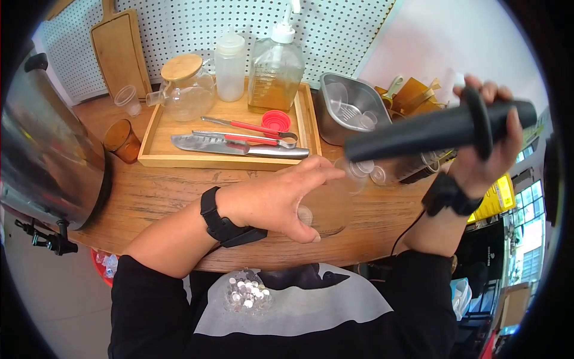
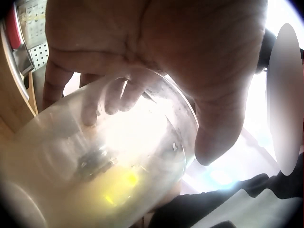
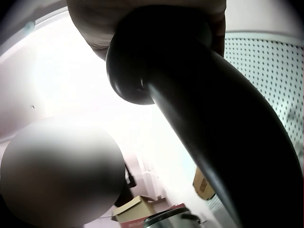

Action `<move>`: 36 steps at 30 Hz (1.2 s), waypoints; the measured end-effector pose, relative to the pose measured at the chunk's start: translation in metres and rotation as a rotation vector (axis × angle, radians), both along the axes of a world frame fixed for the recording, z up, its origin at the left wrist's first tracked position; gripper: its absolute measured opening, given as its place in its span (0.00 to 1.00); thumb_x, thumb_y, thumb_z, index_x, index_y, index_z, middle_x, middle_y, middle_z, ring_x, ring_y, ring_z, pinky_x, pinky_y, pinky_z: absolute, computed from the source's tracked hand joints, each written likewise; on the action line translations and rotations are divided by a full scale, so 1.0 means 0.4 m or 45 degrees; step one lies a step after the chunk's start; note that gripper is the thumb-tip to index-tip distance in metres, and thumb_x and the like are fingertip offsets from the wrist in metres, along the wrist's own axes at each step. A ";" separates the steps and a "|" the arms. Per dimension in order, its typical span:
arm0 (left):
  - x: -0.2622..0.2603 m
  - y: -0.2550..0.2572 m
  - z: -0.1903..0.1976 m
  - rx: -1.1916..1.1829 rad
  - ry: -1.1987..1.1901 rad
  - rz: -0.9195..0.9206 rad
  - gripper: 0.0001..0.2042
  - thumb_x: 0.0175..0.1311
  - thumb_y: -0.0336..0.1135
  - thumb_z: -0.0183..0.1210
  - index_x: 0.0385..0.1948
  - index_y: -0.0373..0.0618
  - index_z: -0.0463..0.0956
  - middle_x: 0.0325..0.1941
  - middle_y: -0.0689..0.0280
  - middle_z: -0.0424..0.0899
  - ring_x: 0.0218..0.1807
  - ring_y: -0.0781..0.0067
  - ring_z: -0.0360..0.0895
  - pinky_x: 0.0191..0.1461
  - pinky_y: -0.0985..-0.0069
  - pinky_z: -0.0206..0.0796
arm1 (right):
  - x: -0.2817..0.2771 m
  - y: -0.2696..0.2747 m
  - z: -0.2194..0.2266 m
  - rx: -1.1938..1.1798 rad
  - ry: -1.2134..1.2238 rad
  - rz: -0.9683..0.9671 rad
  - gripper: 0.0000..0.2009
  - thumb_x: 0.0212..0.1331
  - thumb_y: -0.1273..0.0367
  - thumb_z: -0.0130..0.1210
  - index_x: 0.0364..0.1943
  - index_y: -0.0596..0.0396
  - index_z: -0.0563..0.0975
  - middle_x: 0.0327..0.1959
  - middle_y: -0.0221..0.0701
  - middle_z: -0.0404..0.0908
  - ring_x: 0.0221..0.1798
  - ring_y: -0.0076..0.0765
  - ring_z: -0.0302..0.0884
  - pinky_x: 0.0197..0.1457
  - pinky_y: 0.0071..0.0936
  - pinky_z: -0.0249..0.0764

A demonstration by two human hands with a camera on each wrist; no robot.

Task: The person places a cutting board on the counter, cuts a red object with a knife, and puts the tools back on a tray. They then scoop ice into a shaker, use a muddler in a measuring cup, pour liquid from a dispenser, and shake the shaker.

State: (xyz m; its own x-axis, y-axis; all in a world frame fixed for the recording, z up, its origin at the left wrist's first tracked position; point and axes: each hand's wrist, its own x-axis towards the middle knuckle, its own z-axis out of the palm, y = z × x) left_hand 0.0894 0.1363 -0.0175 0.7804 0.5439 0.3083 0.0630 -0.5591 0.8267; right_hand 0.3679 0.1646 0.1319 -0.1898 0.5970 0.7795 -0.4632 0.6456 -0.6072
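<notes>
My left hand (image 1: pixel 272 194) holds a large clear cup (image 2: pixel 142 156) low over the front of the table, thumb on one side and fingers round the other. In the left wrist view the fingers show through its clear wall. Raised at the right, my right hand (image 1: pixel 490 137) grips a thick black tamper (image 1: pixel 412 134) by its handle. The tamper has a wide round collar (image 1: pixel 476 122) and lies nearly level, its blunt end pointing left, above the table. In the right wrist view its dark shaft (image 3: pixel 228 128) slants down to the right below the hand.
A wooden tray (image 1: pixel 227 160) holds a glass teapot (image 1: pixel 186 96), pump bottle (image 1: pixel 275 66), tongs, a knife (image 1: pixel 209 145) and a red lid. Right of it stands a metal bin (image 1: pixel 335 128). Several small clear lids (image 1: pixel 376 175) lie nearby. A large metal vessel (image 1: pixel 51 143) and brown glass (image 1: pixel 122 142) stand left.
</notes>
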 end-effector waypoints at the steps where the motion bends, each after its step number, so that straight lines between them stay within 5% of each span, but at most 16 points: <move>1: 0.001 0.001 -0.003 0.007 -0.005 -0.011 0.42 0.39 0.30 0.66 0.64 0.38 0.57 0.57 0.56 0.62 0.61 0.60 0.62 0.65 0.71 0.55 | 0.006 0.021 0.032 -0.013 -0.004 -0.071 0.15 0.62 0.63 0.49 0.45 0.60 0.70 0.38 0.38 0.73 0.54 0.53 0.73 0.59 0.49 0.69; 4: 0.002 0.004 -0.005 0.071 -0.051 -0.029 0.42 0.40 0.30 0.67 0.64 0.38 0.56 0.57 0.56 0.62 0.61 0.59 0.62 0.65 0.71 0.55 | -0.024 0.131 0.090 0.078 -0.338 -0.734 0.16 0.56 0.65 0.58 0.42 0.63 0.74 0.38 0.35 0.81 0.39 0.34 0.81 0.48 0.24 0.75; 7: 0.001 0.003 -0.002 0.067 -0.031 -0.025 0.43 0.40 0.31 0.67 0.65 0.38 0.56 0.57 0.56 0.62 0.61 0.59 0.62 0.65 0.71 0.55 | -0.074 0.279 0.059 0.265 -0.855 -1.304 0.19 0.52 0.58 0.63 0.37 0.61 0.75 0.32 0.31 0.80 0.34 0.25 0.76 0.40 0.23 0.72; 11: 0.002 0.004 -0.006 0.105 -0.038 -0.017 0.43 0.40 0.31 0.67 0.65 0.38 0.56 0.56 0.56 0.62 0.61 0.59 0.63 0.65 0.71 0.56 | -0.134 0.404 -0.035 0.134 -1.024 -1.500 0.29 0.49 0.54 0.62 0.45 0.68 0.70 0.37 0.48 0.80 0.40 0.48 0.81 0.46 0.35 0.74; 19: 0.003 0.010 -0.012 0.052 -0.043 -0.055 0.44 0.41 0.30 0.68 0.65 0.37 0.54 0.57 0.55 0.62 0.61 0.59 0.63 0.66 0.70 0.56 | -0.102 0.535 -0.127 -0.395 -1.067 -1.650 0.29 0.52 0.56 0.60 0.49 0.67 0.68 0.43 0.51 0.79 0.48 0.53 0.78 0.51 0.39 0.73; 36: 0.002 0.009 -0.010 0.047 -0.022 -0.044 0.44 0.41 0.32 0.67 0.66 0.37 0.53 0.56 0.55 0.62 0.61 0.59 0.63 0.65 0.70 0.56 | -0.094 0.583 -0.213 -0.496 -0.968 -1.633 0.29 0.50 0.59 0.60 0.52 0.65 0.67 0.45 0.51 0.78 0.49 0.53 0.78 0.53 0.39 0.72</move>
State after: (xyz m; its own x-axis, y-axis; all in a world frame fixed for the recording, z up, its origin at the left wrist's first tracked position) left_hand 0.0900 0.1400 -0.0215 0.7929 0.5049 0.3413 0.0293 -0.5909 0.8062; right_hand 0.3302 0.3977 0.0469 0.3261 0.8014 0.5014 0.7480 0.1055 -0.6552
